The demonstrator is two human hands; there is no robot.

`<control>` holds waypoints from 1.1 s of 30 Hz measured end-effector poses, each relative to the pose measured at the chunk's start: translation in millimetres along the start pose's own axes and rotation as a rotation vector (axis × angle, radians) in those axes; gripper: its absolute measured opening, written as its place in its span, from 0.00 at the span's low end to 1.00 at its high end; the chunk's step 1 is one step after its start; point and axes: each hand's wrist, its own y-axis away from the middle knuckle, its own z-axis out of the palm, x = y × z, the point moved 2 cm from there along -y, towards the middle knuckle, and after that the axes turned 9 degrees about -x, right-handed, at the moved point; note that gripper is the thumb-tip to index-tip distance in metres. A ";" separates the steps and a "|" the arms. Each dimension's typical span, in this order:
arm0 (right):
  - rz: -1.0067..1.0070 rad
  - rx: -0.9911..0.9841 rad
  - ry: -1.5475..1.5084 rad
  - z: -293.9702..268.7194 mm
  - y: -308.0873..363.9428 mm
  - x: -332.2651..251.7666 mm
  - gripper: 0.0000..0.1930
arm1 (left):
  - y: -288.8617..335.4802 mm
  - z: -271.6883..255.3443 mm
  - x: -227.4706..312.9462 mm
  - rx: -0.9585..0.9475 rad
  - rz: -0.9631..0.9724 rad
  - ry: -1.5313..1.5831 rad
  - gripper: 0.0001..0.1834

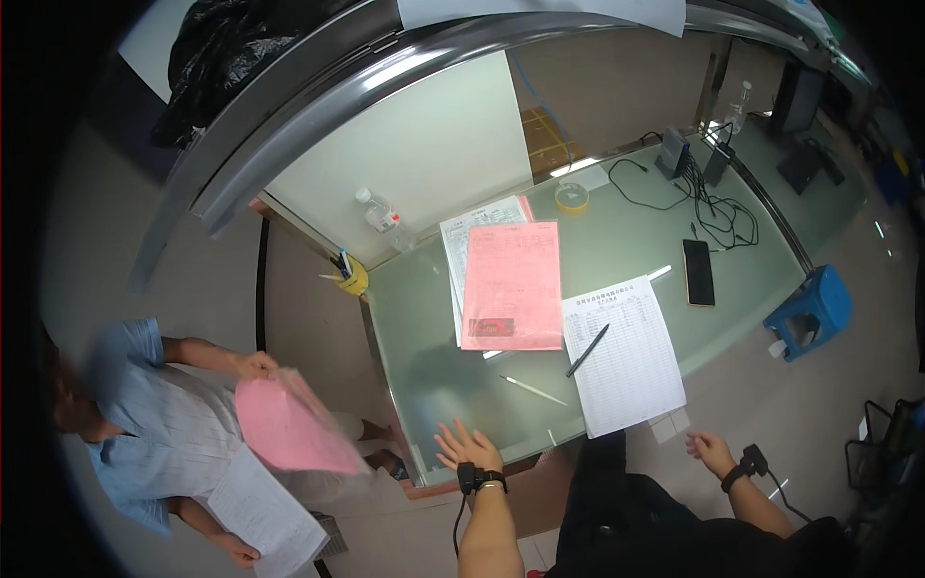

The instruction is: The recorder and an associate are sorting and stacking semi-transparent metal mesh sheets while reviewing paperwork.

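Presently, nothing appears to be gripped by either hand, so the step is best judged as a pause between handlings. The left hand (469,449) is held with fingers spread at the near edge of the glass-topped table (621,246); whether the glass is touched cannot be told. The right hand (711,454) is held beyond that edge, fingers loosely bent, apart from the tabular form (631,380). The form is laid by the table's near side, with a dark pen (588,350) resting slantwise on it. To its left, a slim white stick (533,390) is laid on the glass; farther back, white papers (487,214) are partly covered by a pink sheet (511,279). Pink paper (299,424) is also held by a co-worker (183,414). For the pen to be taken, the right hand would need to be brought inward and its fingers closed.
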 end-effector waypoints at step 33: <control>-0.752 -0.049 1.124 87.2 -241.4 -317.2 0.17 | -79.4 -3.4 -18.8 0.363 -0.523 0.837 0.18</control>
